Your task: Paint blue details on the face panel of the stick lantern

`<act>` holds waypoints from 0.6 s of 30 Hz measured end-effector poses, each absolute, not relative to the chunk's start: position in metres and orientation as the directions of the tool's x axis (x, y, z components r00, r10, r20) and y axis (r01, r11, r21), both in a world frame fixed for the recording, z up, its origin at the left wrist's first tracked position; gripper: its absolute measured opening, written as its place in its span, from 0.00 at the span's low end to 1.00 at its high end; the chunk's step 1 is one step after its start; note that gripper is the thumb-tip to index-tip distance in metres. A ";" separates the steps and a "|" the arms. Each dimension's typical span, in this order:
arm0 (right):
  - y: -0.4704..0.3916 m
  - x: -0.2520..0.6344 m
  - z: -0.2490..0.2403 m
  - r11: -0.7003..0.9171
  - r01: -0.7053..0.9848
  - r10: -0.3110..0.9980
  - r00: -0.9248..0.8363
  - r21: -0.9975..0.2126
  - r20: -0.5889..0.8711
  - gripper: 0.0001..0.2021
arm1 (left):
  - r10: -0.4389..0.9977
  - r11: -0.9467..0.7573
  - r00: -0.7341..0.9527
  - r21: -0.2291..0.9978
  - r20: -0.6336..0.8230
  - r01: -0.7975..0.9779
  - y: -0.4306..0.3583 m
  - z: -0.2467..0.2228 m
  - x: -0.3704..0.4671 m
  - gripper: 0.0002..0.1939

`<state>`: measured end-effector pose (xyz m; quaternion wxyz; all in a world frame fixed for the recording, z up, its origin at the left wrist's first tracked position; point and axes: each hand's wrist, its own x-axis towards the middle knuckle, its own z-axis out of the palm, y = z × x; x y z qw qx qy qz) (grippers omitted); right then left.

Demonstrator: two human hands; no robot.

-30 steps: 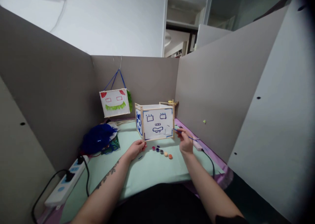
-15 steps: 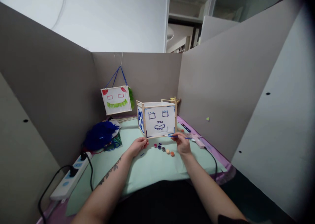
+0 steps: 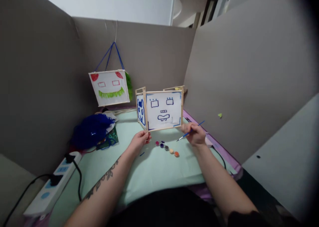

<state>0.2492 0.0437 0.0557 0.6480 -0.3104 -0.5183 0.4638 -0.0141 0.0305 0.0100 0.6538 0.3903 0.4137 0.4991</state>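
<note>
Pinching the wood-framed white paper box [image 3: 164, 102] above the pale-green tabletop [image 3: 159, 173], our L hand [image 3: 140, 142] might slip; our R hand [image 3: 196, 134] pinches a thin blue paintbrush [image 3: 184, 135], so bumps may smear the box.

a craft workspace, shown by grey partitions [image 3: 154, 51], paint pots [image 3: 166, 148] and a hanging painted box [image 3: 109, 84].

Painted box [image 3: 163, 104], slanted blue paintbrush [image 3: 184, 135]
</note>
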 end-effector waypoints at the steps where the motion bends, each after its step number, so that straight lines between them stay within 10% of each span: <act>1: 0.048 0.253 0.061 0.375 -0.286 0.924 0.036 -0.882 0.381 0.16 | 0.977 0.201 0.142 0.918 -0.161 -0.341 0.030 0.012 -0.014 0.18; 18: 0.091 0.275 0.039 0.152 -0.759 0.988 0.135 -0.633 0.075 0.09 | 0.888 0.347 -0.008 0.682 -0.459 -0.643 0.023 0.068 -0.035 0.21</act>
